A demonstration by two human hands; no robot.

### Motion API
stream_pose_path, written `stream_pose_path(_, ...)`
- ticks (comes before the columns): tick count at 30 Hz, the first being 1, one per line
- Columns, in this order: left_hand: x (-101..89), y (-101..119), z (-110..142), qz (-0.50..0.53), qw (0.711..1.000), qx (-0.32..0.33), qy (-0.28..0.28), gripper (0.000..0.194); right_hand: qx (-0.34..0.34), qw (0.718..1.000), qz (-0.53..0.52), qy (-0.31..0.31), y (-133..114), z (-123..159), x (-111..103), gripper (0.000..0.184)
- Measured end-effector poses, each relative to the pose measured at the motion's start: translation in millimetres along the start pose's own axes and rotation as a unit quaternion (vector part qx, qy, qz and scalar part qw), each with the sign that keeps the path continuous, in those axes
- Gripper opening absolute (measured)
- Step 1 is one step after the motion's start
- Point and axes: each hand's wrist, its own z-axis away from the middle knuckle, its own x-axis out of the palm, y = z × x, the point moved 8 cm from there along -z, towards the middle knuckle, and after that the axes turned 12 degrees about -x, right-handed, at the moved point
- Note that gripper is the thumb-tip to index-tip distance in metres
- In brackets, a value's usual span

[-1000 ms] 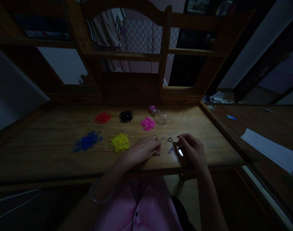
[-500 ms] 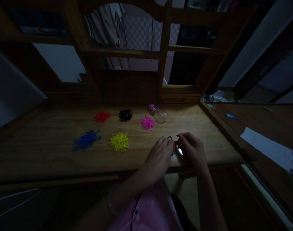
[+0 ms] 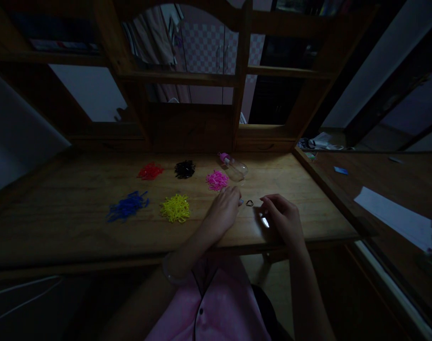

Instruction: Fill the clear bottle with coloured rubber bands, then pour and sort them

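My left hand (image 3: pixel 225 206) is just below the pink pile of small plastic pieces (image 3: pixel 217 180), knuckles up and fingers curled downward. Its fingertips are hidden, so what they hold, if anything, does not show. A small pale item (image 3: pixel 241 202) lies against its right side. Between the hands, a small dark triangular piece (image 3: pixel 249 203) rests on the wooden desk (image 3: pixel 209 234). My right hand (image 3: pixel 284 217) stays at the right, thumb and fingers bent and apart, with nothing visible between them. A bright glint (image 3: pixel 265 222) shows on the desk beside it.
Other piles of small pieces lie leftward: yellow (image 3: pixel 175 208), blue (image 3: pixel 128 206), black (image 3: pixel 184 169) and red (image 3: pixel 150 171). A clear bottle with a pink top (image 3: pixel 236 167) lies behind the pink pile. Shelving (image 3: pixel 191 125) rises at the back. Paper (image 3: pixel 395 218) lies on the right-hand surface.
My left hand has moved left and slightly away from me, from beside the right hand to the pink pile, uncovering the dark triangular piece. My right hand has barely moved.
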Motion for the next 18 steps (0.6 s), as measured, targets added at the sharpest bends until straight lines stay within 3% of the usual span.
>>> stream_pose_path(7, -8.3, 21.3, 11.6, -0.048, 0.998, 0.024, -0.029, 0.019, -0.005, 1.0, 0.005, -0.004, -3.3, 0.6, 0.4, 0.029)
stream_pose_path(11, -27.0, 13.1, 25.3, -0.016, 1.0, -0.009, -0.001, 0.021, 0.004, 1.0, 0.008, -0.01, -0.6, 1.5, 0.4, 0.028)
stream_pose_path(14, -56.4, -24.6, 40.8, 0.01, 0.997, -0.069, 0.037, 0.015, 0.003, 1.0, 0.018, -0.011, 0.4, 1.4, 0.1, 0.028)
stream_pose_path(18, -114.7, -122.8, 80.3, -0.006, 0.965, -0.228, 0.131, 0.011, -0.003, 1.0, 0.024, -0.01, -0.8, 1.0, -0.3, 0.03)
